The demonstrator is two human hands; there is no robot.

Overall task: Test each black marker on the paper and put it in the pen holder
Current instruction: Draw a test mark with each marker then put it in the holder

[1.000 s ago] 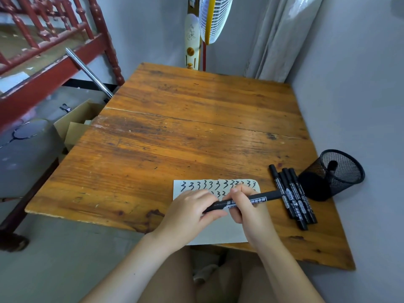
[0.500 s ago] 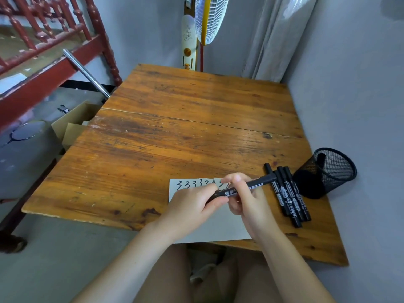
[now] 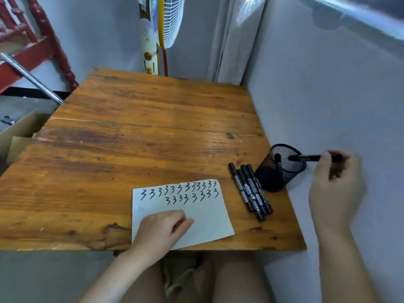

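Note:
My right hand (image 3: 336, 189) grips a black marker (image 3: 306, 158) held level, its tip over the rim of the black mesh pen holder (image 3: 282, 171) at the table's right edge. One marker stands inside the holder. A group of black markers (image 3: 251, 190) lies side by side on the wood just left of the holder. The white paper (image 3: 207, 217) with two rows of black squiggles lies near the front edge. My left hand (image 3: 161, 230) rests flat on the paper's lower left part, fingers loosely curled, holding nothing.
The wooden table (image 3: 142, 138) stands against a grey wall on the right. A standing fan (image 3: 157, 33) and a curtain are behind the far edge. Cardboard boxes (image 3: 19, 132) and red wooden furniture (image 3: 37, 47) are to the left.
My hands have separated. The right hand carried the marker rightward from above the paper to the pen holder's rim. The left hand dropped onto the paper, uncovering the squiggles.

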